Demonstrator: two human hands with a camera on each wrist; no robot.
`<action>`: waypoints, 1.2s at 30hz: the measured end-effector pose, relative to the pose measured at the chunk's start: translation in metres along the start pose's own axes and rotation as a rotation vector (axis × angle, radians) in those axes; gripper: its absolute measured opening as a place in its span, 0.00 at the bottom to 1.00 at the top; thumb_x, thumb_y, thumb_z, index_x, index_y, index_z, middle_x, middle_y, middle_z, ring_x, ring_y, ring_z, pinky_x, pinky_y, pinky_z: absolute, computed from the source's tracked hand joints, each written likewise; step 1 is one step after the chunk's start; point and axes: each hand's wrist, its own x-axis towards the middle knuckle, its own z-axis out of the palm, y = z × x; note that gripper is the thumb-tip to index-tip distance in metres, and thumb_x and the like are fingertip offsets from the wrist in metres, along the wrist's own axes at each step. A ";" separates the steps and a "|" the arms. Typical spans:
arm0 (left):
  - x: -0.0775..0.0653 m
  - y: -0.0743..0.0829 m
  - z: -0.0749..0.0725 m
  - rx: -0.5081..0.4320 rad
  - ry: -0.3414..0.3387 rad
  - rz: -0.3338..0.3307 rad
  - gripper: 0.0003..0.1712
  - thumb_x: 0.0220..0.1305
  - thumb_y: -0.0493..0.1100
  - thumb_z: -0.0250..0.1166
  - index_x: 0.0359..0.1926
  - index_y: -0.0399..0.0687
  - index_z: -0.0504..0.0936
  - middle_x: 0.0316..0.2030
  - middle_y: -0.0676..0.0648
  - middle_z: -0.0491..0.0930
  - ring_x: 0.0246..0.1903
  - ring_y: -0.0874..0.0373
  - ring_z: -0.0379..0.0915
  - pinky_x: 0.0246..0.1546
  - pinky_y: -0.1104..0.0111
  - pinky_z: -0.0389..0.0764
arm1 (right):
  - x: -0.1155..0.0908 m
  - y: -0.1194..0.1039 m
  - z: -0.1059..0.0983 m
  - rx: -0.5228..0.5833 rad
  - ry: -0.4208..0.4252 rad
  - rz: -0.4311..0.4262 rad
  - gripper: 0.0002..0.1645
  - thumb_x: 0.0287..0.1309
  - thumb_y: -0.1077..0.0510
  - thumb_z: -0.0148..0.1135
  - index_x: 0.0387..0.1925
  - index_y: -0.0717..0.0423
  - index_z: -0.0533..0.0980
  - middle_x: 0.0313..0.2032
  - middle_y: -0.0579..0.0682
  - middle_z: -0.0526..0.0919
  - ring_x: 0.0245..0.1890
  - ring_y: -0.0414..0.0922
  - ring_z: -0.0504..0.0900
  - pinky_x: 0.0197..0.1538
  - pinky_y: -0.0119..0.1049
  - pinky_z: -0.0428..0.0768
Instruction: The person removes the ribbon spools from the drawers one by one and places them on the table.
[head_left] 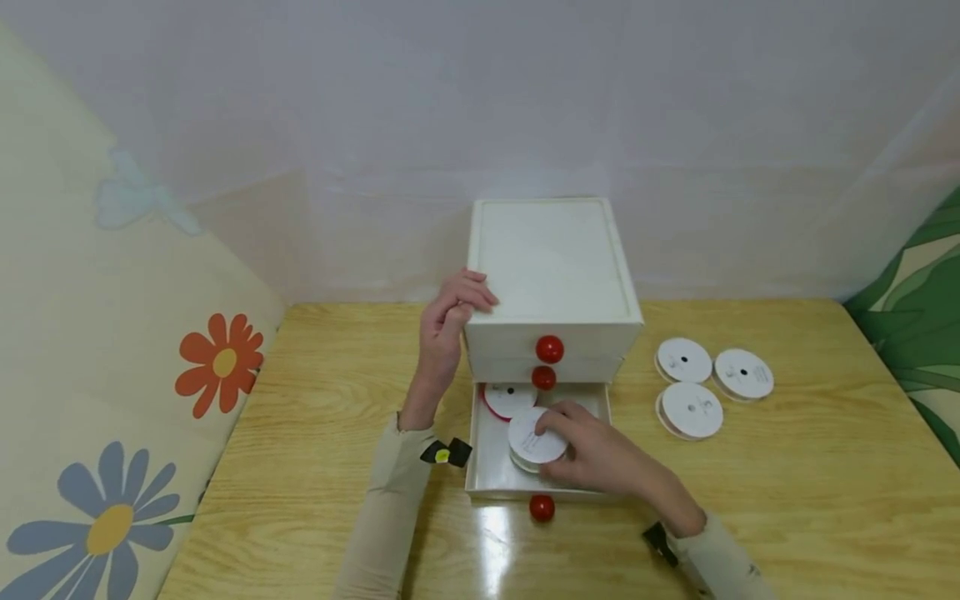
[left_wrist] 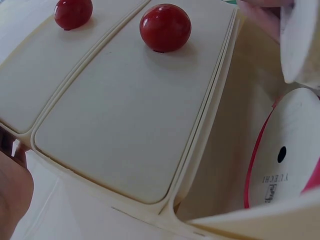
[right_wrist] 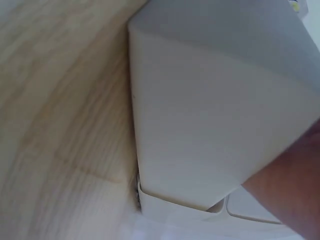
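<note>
A white drawer cabinet [head_left: 551, 258] with red round knobs stands on the table, its bottom drawer [head_left: 487, 475] pulled out. My left hand [head_left: 452, 321] rests on the cabinet's top at the left front edge, fingers laid over the rim. My right hand [head_left: 600, 446] pinches a white ribbon spool [head_left: 534, 435] between thumb and fingers, over the drawer. Behind it, another spool with red ribbon [head_left: 508, 398] lies inside the drawer, partly covered; the left wrist view shows this red-ribbon spool [left_wrist: 280, 145] close up. In the right wrist view the drawer's outer side [right_wrist: 215, 115] fills the middle.
Three more white spools [head_left: 691, 410] lie grouped on the wooden table [head_left: 810, 483] to the right of the cabinet. The two upper drawers are closed, with knobs [head_left: 550, 349] jutting forward. A pale cloth backdrop [head_left: 375, 125] hangs behind, and a flowered panel [head_left: 112, 333] borders the left.
</note>
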 end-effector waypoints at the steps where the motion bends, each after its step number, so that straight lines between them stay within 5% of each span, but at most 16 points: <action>1: 0.000 0.000 0.000 0.000 -0.002 -0.001 0.15 0.66 0.35 0.46 0.31 0.31 0.78 0.41 0.58 0.83 0.57 0.51 0.72 0.73 0.47 0.59 | -0.001 0.000 -0.002 0.025 0.003 -0.003 0.23 0.56 0.49 0.75 0.52 0.47 0.79 0.58 0.54 0.77 0.53 0.48 0.79 0.52 0.45 0.84; 11: 0.000 -0.001 0.001 -0.004 -0.006 0.018 0.15 0.66 0.35 0.47 0.31 0.31 0.78 0.40 0.54 0.83 0.57 0.50 0.72 0.73 0.46 0.59 | -0.006 -0.006 -0.011 0.170 0.076 -0.023 0.21 0.59 0.44 0.72 0.53 0.43 0.83 0.56 0.52 0.78 0.55 0.51 0.77 0.56 0.55 0.79; 20: 0.001 -0.001 0.002 -0.010 -0.002 0.013 0.15 0.66 0.35 0.47 0.31 0.31 0.78 0.40 0.52 0.83 0.57 0.50 0.72 0.72 0.47 0.61 | -0.014 -0.011 -0.027 0.341 0.166 -0.128 0.16 0.64 0.58 0.67 0.53 0.49 0.82 0.54 0.44 0.85 0.52 0.42 0.82 0.55 0.40 0.83; 26: 0.000 -0.001 0.002 -0.015 0.007 0.010 0.15 0.65 0.35 0.46 0.31 0.30 0.78 0.40 0.54 0.83 0.57 0.51 0.72 0.72 0.47 0.60 | -0.023 -0.013 -0.039 0.419 0.171 -0.181 0.17 0.65 0.63 0.65 0.54 0.50 0.81 0.53 0.46 0.85 0.55 0.44 0.81 0.58 0.41 0.80; 36: 0.000 -0.001 0.001 -0.013 0.020 0.001 0.15 0.64 0.35 0.46 0.31 0.29 0.77 0.41 0.57 0.83 0.57 0.51 0.72 0.73 0.46 0.60 | -0.033 -0.016 -0.053 0.511 0.237 -0.170 0.15 0.66 0.67 0.57 0.52 0.55 0.79 0.53 0.49 0.84 0.55 0.42 0.79 0.58 0.35 0.77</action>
